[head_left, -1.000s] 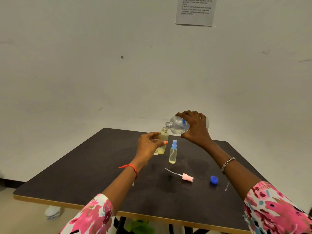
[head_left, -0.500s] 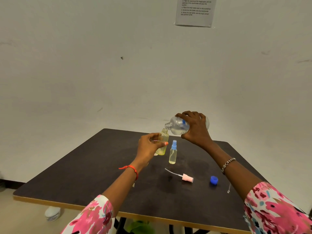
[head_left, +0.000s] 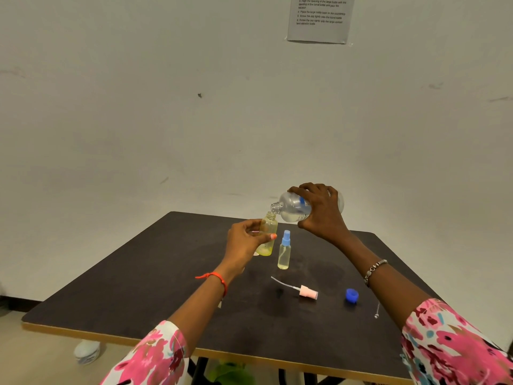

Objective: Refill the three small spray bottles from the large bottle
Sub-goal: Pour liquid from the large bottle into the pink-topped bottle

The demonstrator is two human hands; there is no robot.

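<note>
Right hand [head_left: 323, 215] gripped one large clear plastic bottle [head_left: 291, 209]; left hand [head_left: 244, 243] gripped one small yellow bottle [head_left: 269, 226]; one blue-topped spray bottle [head_left: 284, 252] stood beside.

A dark table [head_left: 133, 287] with a pale wooden edge stands against a plain off-white wall [head_left: 125, 120]. High on the wall hangs a printed sheet [head_left: 319, 20], its lines of text too small to read, and lower down to the left sits a small dark speck [head_left: 199, 95]. Near the table's right edge lies a thin silvery pin [head_left: 376, 312]. Black legs [head_left: 198, 370] show below the front edge, with something green [head_left: 230, 374] between them. On the floor [head_left: 25, 362] at the left stands a white tub [head_left: 87, 352], and a dark skirting [head_left: 11, 302] runs along the wall's foot.
</note>
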